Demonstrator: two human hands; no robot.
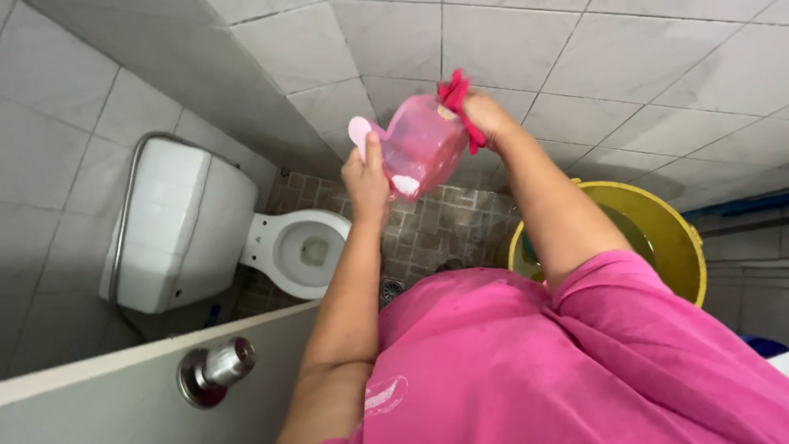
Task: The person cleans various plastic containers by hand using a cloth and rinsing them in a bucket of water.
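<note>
Two hands up in front of us, both on one pink see-through jug (419,144), held in the air over the brown tiled floor (448,226), approx level w/ the grey wall tiles. Our left hand (366,177) grips the jug's pale pink handle (360,136), fingers curled round it, thumb pointing up. Our right hand (485,115) is closed on a red cloth (456,103) pressed vs. the jug's rim end, cloth bunched in the fingers. Jug is tipped on its side, white patch near its low end. Below left we see a white toilet (300,251), bowl open, white cistern (177,222) beside it. Yellow bucket (678,238) sits right, partly behind our right arm, w/ murky liquid in it. Door edge w/ a metal knob (218,370) is near the bottom left.
</note>
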